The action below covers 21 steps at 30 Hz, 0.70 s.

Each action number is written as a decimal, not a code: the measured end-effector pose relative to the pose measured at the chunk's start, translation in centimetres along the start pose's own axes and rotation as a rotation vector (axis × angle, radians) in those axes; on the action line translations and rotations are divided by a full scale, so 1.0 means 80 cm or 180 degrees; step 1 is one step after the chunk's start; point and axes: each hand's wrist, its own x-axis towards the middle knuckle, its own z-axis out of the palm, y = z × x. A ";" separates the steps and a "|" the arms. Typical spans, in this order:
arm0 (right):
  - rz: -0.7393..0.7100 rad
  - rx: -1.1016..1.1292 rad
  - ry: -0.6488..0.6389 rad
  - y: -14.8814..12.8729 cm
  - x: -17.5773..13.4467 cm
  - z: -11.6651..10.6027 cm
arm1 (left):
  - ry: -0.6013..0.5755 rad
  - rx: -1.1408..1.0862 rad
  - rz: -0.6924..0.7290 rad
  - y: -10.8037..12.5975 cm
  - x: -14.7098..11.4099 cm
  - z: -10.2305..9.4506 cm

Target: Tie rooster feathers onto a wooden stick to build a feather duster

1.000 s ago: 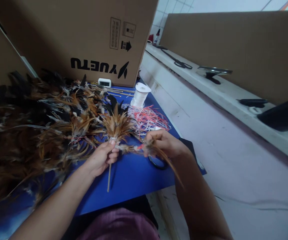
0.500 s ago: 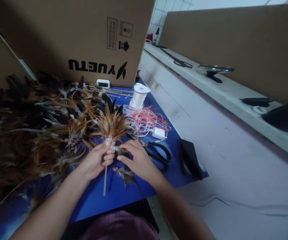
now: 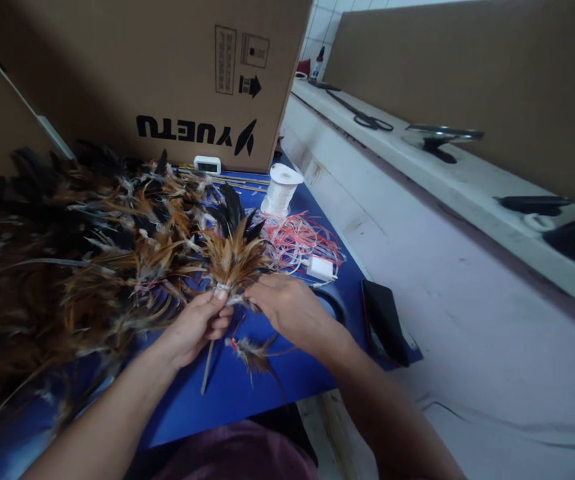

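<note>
My left hand (image 3: 202, 325) is closed around a thin wooden stick (image 3: 207, 368), its thumb on the white binding below a spray of brown and black feathers (image 3: 233, 252). The stick's bare lower end sticks out under my fist. Just to the right, my right hand (image 3: 287, 308) has its fingers pinched together on a small feather tuft (image 3: 240, 300) beside the binding. Its fingertips are partly hidden. Below it on the blue table lies a loose grey-brown feather bunch (image 3: 253, 355) with red string. Black-handled scissors (image 3: 332, 303) are mostly covered by my right hand.
A large heap of feathers (image 3: 77, 267) covers the table's left. A white thread spool (image 3: 281, 190), tangled pink and white strips (image 3: 300, 240), a white charger (image 3: 320, 268) and a phone (image 3: 384, 320) lie to the right. A cardboard box (image 3: 167, 73) stands behind.
My right hand has turned and closed from spread fingers to a pinch on the feather tuft, now covering more of the scissors. The feather spray has shifted slightly right in my left hand.
</note>
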 end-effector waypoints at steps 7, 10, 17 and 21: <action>-0.0158 -0.0780 -0.0241 -0.011 0.024 -0.012 | -0.0021 0.0214 0.0052 -0.002 -0.003 0.002; -0.0070 -0.0815 -0.0300 -0.011 0.029 -0.011 | -0.0038 0.0329 0.0078 -0.002 -0.004 0.004; 0.0150 -0.0799 -0.0259 -0.016 0.036 -0.006 | 0.0020 0.0427 0.0138 0.000 -0.006 0.007; 0.0261 -0.0773 -0.0019 -0.018 0.037 0.001 | -0.0086 0.0337 0.0138 0.002 -0.007 0.006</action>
